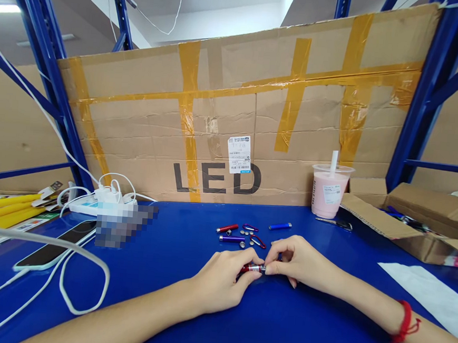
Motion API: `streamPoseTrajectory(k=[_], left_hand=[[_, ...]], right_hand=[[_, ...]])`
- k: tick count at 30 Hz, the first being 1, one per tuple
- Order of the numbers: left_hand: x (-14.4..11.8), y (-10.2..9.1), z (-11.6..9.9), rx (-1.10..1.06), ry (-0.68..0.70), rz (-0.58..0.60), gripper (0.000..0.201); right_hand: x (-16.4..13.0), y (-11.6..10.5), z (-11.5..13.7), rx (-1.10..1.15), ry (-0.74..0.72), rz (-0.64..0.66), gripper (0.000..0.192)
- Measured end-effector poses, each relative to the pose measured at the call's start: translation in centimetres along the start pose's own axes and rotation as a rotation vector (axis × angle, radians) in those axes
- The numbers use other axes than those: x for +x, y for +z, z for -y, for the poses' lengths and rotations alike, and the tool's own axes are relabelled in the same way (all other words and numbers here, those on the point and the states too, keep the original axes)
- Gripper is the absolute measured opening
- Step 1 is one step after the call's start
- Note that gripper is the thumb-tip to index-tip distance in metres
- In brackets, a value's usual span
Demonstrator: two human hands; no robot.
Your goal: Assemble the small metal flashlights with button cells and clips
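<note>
On the blue table (186, 305) my left hand (224, 282) and right hand (299, 261) both pinch one small red torch (251, 268) between closed fingertips. It could roll away if a grip slips (smooth barrel). Behind lie three loose torches (231, 239), two clips (258, 241) and several button cells (243, 235)

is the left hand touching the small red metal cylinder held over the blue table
Touching. The head view shows the left hand pinching the small red metal cylinder between thumb and fingertips, while the right hand grips its other end.
</note>
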State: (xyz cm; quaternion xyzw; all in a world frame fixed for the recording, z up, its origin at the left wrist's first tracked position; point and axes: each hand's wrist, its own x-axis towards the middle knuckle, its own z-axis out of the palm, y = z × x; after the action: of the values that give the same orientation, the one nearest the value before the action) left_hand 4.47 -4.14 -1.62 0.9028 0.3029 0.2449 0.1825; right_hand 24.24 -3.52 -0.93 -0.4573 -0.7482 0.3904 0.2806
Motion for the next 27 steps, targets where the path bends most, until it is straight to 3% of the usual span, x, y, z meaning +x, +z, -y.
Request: streamPoseTrajectory(k=[27], left_hand=[[0.00,-0.15,-0.05,-0.010,-0.002,-0.007,0.012]], right_hand=[[-0.02,0.22,-0.34,-0.035,-0.032,-0.006,0.032]])
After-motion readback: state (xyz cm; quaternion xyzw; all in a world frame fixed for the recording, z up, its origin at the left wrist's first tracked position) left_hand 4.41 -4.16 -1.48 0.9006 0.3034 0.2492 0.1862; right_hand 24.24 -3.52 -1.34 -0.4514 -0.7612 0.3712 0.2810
